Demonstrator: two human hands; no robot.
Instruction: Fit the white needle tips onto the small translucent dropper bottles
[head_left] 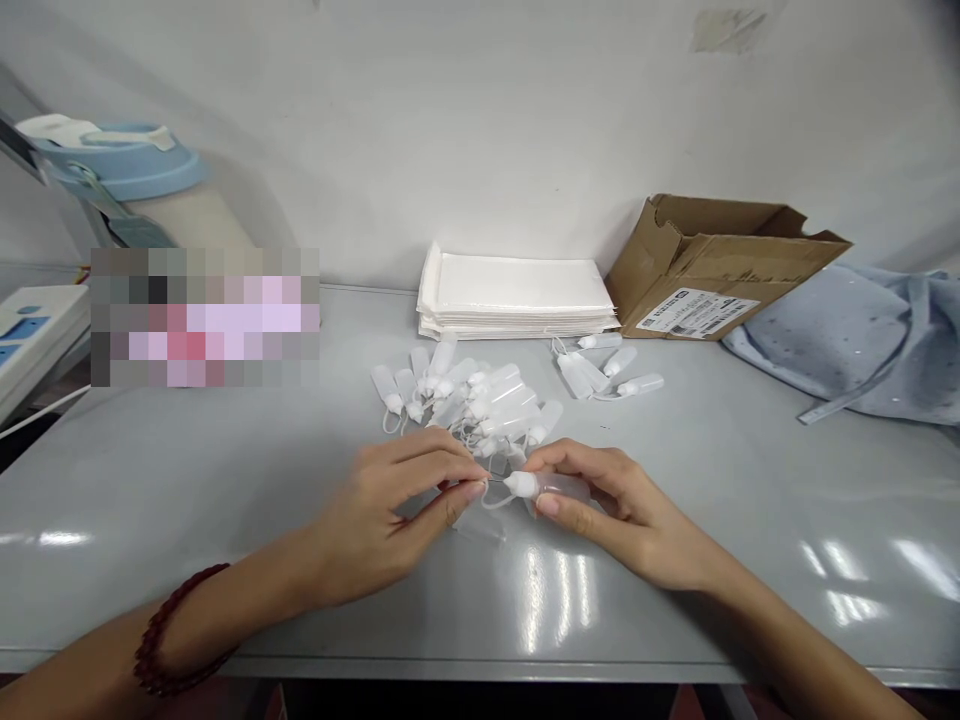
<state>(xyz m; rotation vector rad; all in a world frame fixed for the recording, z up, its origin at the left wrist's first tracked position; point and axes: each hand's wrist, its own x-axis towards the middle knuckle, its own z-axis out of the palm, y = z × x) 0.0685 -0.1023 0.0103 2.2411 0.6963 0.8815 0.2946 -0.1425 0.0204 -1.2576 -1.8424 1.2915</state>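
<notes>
My right hand [607, 505] is wrapped round a small translucent squeeze bottle [559, 487], which lies sideways with its white nozzle towards the left. A thin needle-like tip shows between the nozzle and my left fingers. My left hand [416, 500] is closed in a pinch at the end of the bottle's thin white cap strap [495, 503]; the cap itself is hidden by the fingertips. Just beyond both hands lies a heap of similar squeeze bottles [495, 395] with looped straps. Part of a clear item [480, 522] shows on the table below my fingers, too faint to name.
A smaller group of bottles [581, 372] lies at the right. Behind stand a stack of white padded envelopes [517, 285] and an open cardboard box [739, 275]. A blue-grey cloth bag [862, 350] is far right, a large blue-lidded tumbler [142, 165] far left, on the grey table [300, 440].
</notes>
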